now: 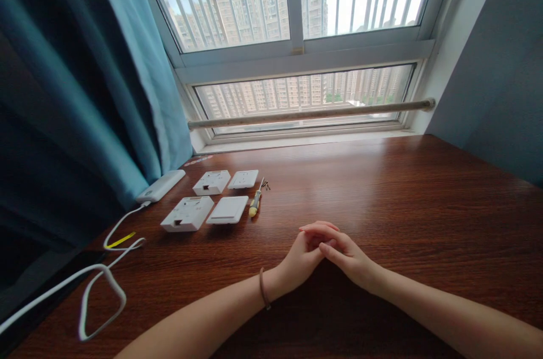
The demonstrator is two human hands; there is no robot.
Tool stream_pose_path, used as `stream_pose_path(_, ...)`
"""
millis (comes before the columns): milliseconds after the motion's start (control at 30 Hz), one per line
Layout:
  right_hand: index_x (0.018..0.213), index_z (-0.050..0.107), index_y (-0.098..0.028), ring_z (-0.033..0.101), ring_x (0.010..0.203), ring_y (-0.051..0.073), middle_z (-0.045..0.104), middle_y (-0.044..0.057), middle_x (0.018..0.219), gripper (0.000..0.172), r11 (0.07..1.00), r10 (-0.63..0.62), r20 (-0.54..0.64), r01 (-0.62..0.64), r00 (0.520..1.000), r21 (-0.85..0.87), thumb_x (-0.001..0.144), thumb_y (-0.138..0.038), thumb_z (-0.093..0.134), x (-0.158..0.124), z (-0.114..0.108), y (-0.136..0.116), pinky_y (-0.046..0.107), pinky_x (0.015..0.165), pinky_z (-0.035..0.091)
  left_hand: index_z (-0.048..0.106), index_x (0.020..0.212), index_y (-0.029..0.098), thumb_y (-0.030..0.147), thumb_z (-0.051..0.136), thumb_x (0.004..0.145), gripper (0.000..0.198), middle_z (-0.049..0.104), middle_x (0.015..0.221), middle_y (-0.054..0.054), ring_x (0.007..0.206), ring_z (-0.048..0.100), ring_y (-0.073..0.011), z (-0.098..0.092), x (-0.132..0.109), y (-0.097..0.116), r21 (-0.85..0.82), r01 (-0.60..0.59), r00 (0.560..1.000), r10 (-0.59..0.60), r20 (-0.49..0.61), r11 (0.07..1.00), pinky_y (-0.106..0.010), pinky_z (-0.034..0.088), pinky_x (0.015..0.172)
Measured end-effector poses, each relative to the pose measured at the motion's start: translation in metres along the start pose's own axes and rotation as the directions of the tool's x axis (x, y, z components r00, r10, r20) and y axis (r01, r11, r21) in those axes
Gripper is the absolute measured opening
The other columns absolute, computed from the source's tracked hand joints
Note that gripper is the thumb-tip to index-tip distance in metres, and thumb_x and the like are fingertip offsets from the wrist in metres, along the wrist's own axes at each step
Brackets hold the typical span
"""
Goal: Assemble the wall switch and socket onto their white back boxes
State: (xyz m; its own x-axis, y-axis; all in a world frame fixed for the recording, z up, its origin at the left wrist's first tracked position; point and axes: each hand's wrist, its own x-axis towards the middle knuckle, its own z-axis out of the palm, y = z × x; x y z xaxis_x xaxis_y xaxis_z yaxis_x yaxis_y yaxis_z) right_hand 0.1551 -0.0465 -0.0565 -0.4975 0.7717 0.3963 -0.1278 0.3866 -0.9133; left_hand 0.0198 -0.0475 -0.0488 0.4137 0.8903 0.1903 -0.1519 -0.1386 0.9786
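My left hand (302, 260) and my right hand (345, 254) rest clasped together on the wooden table (403, 206), the fingers of the right laid over the left. Neither holds any object. A thin band circles my left wrist. To the left of my hands lie two white switch bases (188, 213) (211, 182), two white cover plates (228, 209) (243, 178) and a small yellow-handled screwdriver (255, 202) with small screws beside its tip.
A white power bank (161, 185) with a white cable (102, 277) looping toward the table's left edge. A dark phone (63, 268) lies at the left edge. Teal curtain (85, 93) on the left, window and rail behind, blue wall on the right.
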Motion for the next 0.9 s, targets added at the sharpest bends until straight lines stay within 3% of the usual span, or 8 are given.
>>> stream_pose_path(167, 0.12, 0.048, -0.026, 0.051, 0.112, 0.023, 0.053, 0.007, 0.122, 0.035, 0.947, 0.187, -0.068, -0.161, 0.98, 0.279, 0.086, -0.035, 0.052, 0.001, -0.001, 0.0, 0.041, 0.095, 0.04, 0.048, 0.117, 0.016, 0.029, 0.056, 0.08, 0.039, 0.061, 0.104, -0.009, 0.087, 0.062, -0.0187, -0.002, 0.001, 0.001, 0.191, 0.05, 0.997, -0.06, 0.045, 0.98, -0.028, 0.053, 0.068)
stream_pose_path(267, 0.125, 0.031, -0.028, 0.059, 0.102, 0.024, 0.048, 0.01, 0.125, 0.048, 0.807, 0.413, -0.228, -0.238, 0.882, 0.541, 0.084, -0.037, 0.055, 0.004, -0.003, 0.005, 0.043, 0.085, 0.048, 0.039, 0.125, 0.021, 0.029, 0.049, 0.084, 0.043, 0.06, 0.109, -0.009, 0.077, 0.064, -0.0155, -0.011, 0.003, 0.009, 0.487, 0.038, 0.999, -0.04, -0.008, 0.872, -0.026, 0.053, 0.062)
stream_pose_path(333, 0.121, 0.03, -0.025, 0.063, 0.093, 0.023, 0.049, 0.011, 0.121, 0.048, 0.745, 0.506, -0.278, -0.251, 0.817, 0.619, 0.083, -0.036, 0.057, 0.006, -0.006, 0.008, 0.042, 0.081, 0.049, 0.046, 0.119, 0.02, 0.029, 0.047, 0.085, 0.035, 0.062, 0.104, -0.008, 0.077, 0.063, -0.0158, -0.025, 0.007, 0.018, 0.78, 0.026, 0.997, 0.038, -0.063, 0.626, -0.029, 0.051, 0.071)
stream_pose_path(400, 0.115, 0.034, -0.023, 0.065, 0.086, 0.021, 0.051, 0.011, 0.117, 0.044, 0.74, 0.524, -0.29, -0.259, 0.801, 0.621, 0.081, -0.036, 0.059, 0.007, -0.007, 0.01, 0.039, 0.079, 0.049, 0.055, 0.106, 0.018, 0.033, 0.042, 0.087, 0.028, 0.062, 0.097, -0.009, 0.079, 0.063, -0.0191, -0.043, 0.013, 0.029, 0.965, 0.099, 0.988, 0.088, -0.124, 0.243, -0.032, 0.049, 0.073)
stream_pose_path(467, 0.11, 0.038, -0.021, 0.065, 0.082, 0.019, 0.053, 0.009, 0.111, 0.04, 0.772, 0.5, -0.276, -0.278, 0.821, 0.571, 0.081, -0.037, 0.06, 0.008, -0.006, 0.01, 0.036, 0.076, 0.049, 0.058, 0.097, 0.015, 0.036, 0.037, 0.088, 0.031, 0.06, 0.093, -0.012, 0.08, 0.063, -0.0227, -0.062, 0.02, 0.037, 0.967, 0.246, 0.965, 0.113, -0.238, -0.065, -0.032, 0.049, 0.068)
stream_pose_path(533, 0.107, 0.041, -0.02, 0.064, 0.077, 0.017, 0.055, 0.008, 0.105, 0.039, 0.815, 0.465, -0.265, -0.292, 0.845, 0.501, 0.079, -0.039, 0.061, 0.007, -0.004, 0.01, 0.034, 0.073, 0.049, 0.057, 0.097, 0.012, 0.037, 0.037, 0.088, 0.033, 0.059, 0.091, -0.013, 0.078, 0.064, -0.0253, -0.08, 0.026, 0.04, 0.898, 0.372, 0.928, 0.132, -0.349, -0.235, -0.033, 0.049, 0.064)
stream_pose_path(633, 0.104, 0.043, -0.019, 0.063, 0.073, 0.015, 0.057, 0.006, 0.098, 0.039, 0.852, 0.433, -0.248, -0.304, 0.867, 0.425, 0.078, -0.042, 0.062, 0.007, -0.001, 0.01, 0.032, 0.07, 0.049, 0.056, 0.1, 0.006, 0.032, 0.037, 0.088, 0.035, 0.058, 0.09, -0.017, 0.076, 0.064, -0.0284, -0.098, 0.032, 0.035, 0.827, 0.455, 0.89, 0.145, -0.432, -0.331, -0.035, 0.05, 0.06)
stream_pose_path(900, 0.1, 0.044, -0.019, 0.062, 0.069, 0.013, 0.059, 0.004, 0.092, 0.041, 0.868, 0.424, -0.24, -0.317, 0.873, 0.382, 0.075, -0.045, 0.063, 0.007, 0.0, 0.01, 0.03, 0.066, 0.049, 0.062, 0.09, 0.0, 0.011, 0.034, 0.086, 0.031, 0.061, 0.081, -0.021, 0.079, 0.066, -0.0307, -0.109, 0.037, 0.02, 0.813, 0.472, 0.879, 0.115, -0.462, -0.34, -0.037, 0.051, 0.06)
